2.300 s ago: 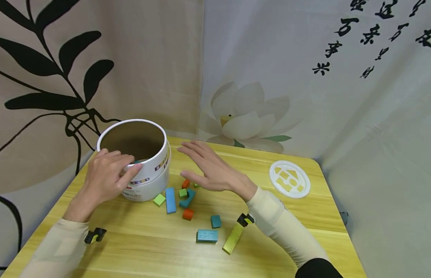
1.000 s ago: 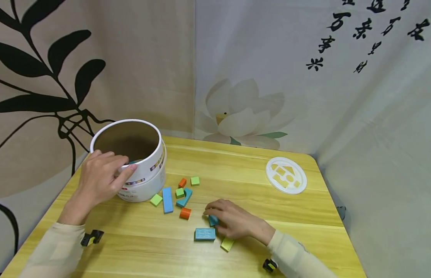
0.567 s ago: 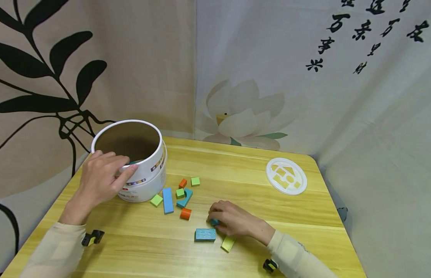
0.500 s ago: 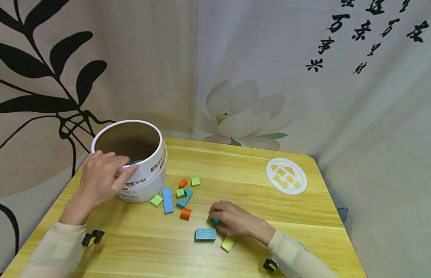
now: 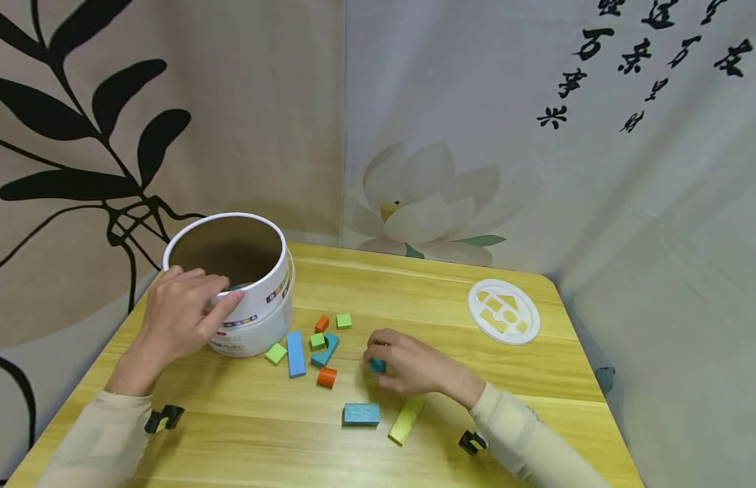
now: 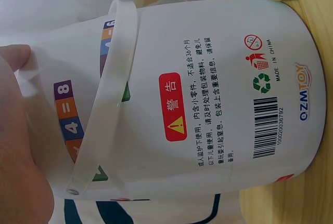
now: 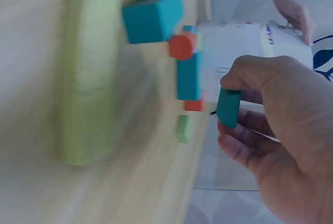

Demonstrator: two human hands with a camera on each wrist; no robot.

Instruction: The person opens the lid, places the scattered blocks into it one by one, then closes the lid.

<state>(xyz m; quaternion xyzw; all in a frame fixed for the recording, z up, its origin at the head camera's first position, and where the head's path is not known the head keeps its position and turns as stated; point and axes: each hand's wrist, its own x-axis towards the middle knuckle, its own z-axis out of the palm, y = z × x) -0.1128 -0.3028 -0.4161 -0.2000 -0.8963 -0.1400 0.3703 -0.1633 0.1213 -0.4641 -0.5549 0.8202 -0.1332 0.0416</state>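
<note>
My left hand (image 5: 183,318) grips the near rim of a white bucket (image 5: 262,318), its thumb outside and its other fingers over the edge. In the left wrist view, the bucket's printed side (image 6: 234,104) and handle (image 6: 112,94) show beside that hand. My right hand (image 5: 411,362) pinches a small teal block (image 5: 378,366) between thumb and fingers. The right wrist view shows this block (image 7: 229,107) at the fingertips, off the tabletop. Below that hand lie a blue rectangular block (image 5: 361,415) and a long yellow-green block (image 5: 406,421).
By the bucket's foot lie a long blue block (image 5: 296,354), a teal notched block (image 5: 325,351), an orange half-round-looking block (image 5: 326,377) and several small green and orange ones. A white lid with cut-out shapes (image 5: 475,312) rests at the back right of the wooden table (image 5: 506,413).
My right hand has come from beside the bucket toward the near right, taken hold of the small teal block and moved slightly away from me with it. My left hand stays on the rim.
</note>
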